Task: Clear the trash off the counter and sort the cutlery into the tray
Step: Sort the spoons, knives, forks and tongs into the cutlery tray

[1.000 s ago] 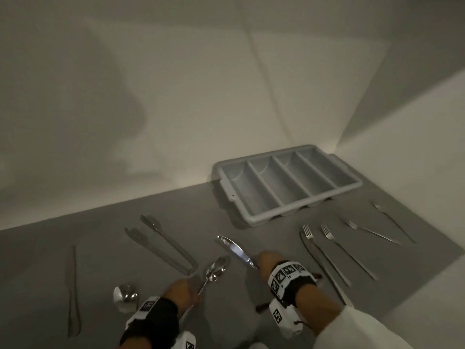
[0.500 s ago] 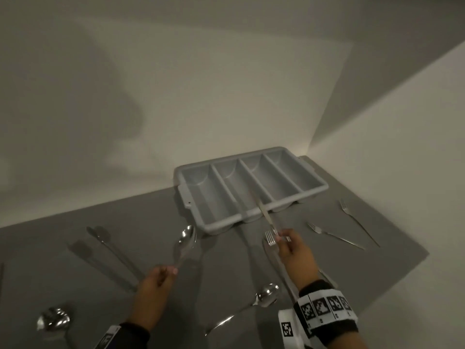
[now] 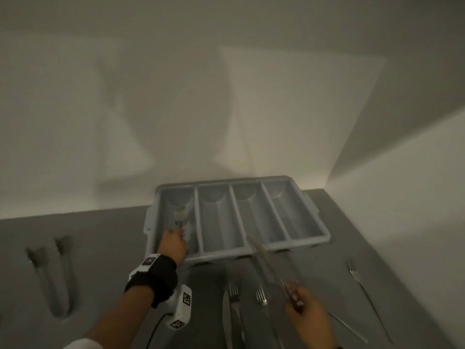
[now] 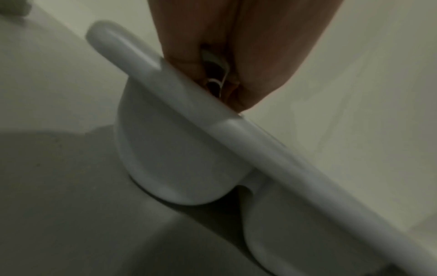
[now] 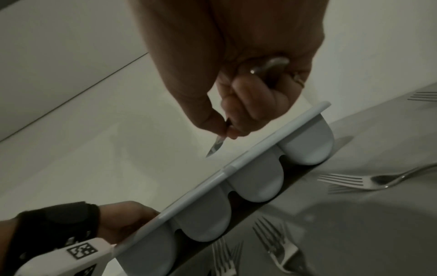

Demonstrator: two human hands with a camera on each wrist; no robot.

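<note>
The grey four-slot tray (image 3: 312,212) stands at the back of the counter. My left hand (image 3: 176,235) reaches into its leftmost slot and pinches the handle of a spoon (image 3: 181,213), whose bowl points to the far end. In the left wrist view, the fingers (image 4: 189,56) pinch the spoon's handle (image 4: 214,74) just behind the tray rim (image 4: 179,97). My right hand (image 3: 294,295) grips a table knife (image 3: 264,260) by the handle, its blade slanting up-left over the tray's front rim. The knife tip (image 5: 216,147) shows in the right wrist view above the tray (image 5: 255,153).
Several forks (image 3: 261,295) and another knife (image 3: 226,321) lie on the counter in front of the tray, with more forks (image 3: 354,270) to the right. Tongs (image 3: 52,278) lie at the far left. Walls close the back and right sides.
My left hand has carried the spoon forward from above the counter into the tray's leftmost slot. My right hand still holds the knife pointed at the tray.
</note>
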